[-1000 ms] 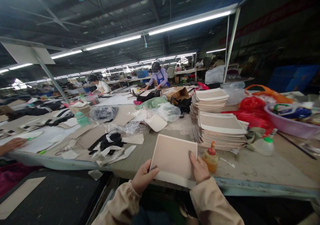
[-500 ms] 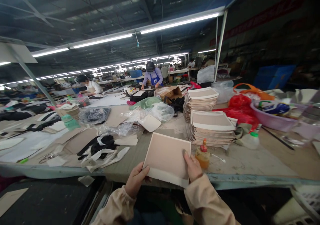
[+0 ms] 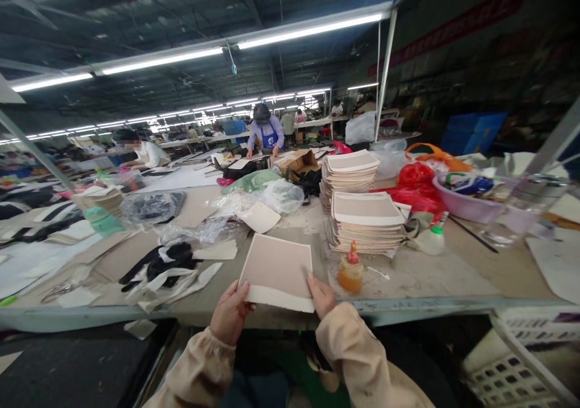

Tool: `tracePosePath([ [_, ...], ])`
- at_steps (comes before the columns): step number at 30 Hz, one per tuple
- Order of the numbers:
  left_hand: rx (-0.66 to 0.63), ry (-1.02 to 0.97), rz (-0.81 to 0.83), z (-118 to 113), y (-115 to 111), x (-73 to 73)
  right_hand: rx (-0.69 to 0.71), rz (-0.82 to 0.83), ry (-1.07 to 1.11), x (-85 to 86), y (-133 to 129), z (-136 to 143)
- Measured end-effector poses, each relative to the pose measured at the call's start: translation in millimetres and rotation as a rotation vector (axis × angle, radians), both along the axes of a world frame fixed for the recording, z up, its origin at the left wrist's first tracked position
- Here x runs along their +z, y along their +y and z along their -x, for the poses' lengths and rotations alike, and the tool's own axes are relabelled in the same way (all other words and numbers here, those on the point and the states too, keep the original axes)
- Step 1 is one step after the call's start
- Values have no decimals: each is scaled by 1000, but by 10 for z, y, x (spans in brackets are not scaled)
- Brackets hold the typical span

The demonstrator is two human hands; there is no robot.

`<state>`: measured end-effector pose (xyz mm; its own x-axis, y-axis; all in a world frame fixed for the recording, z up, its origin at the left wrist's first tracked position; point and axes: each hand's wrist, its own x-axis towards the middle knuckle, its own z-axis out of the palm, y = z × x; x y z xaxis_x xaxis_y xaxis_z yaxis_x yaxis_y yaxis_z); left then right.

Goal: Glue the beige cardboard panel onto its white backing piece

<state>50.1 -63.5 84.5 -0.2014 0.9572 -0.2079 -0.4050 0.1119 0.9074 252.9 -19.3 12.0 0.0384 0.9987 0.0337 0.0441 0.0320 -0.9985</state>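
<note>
In head view, holding beige panel [image 3: 276,269] between left fingers [image 3: 242,292] and right fingers [image 3: 314,284], above near part of surface [image 3: 435,284], face up, tilted slightly. Closed on lower-left edge with left fingers, thumb on top. Closed lightly on right edge with right fingers, thumb on top; can't tell grip underneath. Can't tell panel contact with surface either.

Read clock from panel centre, 12 pointing away from body.

Could tip jar [image 3: 350,275] at 3 o'clock with a wide right-hand swing; likely to wet panel or front stack [image 3: 367,223] if spilled. Could skew front stack at 2 or back stack [image 3: 348,178] between 1 and 2 with a low pass, given loose, uneven layers. Could snag pale board [image 3: 260,216] or clear plastic bag [image 3: 281,196] around 12 by pushing outward. Could drag cloth scraps [image 3: 181,275] at 9 by sliding left. Could lose panel off near edge at 6 if either pinch slips.

Limited sideways at surface level: boxed by scraps at 9, jar at 3. Limited outward by board and bag. Better off lifting before any sideways travel. Freer upward, and back toward body past near edge, though without support there.
</note>
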Motion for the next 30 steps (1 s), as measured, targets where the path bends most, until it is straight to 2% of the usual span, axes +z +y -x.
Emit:
tracePosePath([
  [9,67,-31,53,-15,-39,-93,74,-31,-132,-109,-11,-81],
  [16,83,-76,114,-67,-112,-103,152,-65,-143,-50,-71,-183],
  [21,74,-91,97,-163,-98,-96,164,-76,-151,-21,-87,-301],
  [26,51,-80,125,-178,-63,-220,159,-58,-164,-1,-51,-340],
  [30,91,-62,145,-133,-53,-323,161,-39,-175,30,-36,-294],
])
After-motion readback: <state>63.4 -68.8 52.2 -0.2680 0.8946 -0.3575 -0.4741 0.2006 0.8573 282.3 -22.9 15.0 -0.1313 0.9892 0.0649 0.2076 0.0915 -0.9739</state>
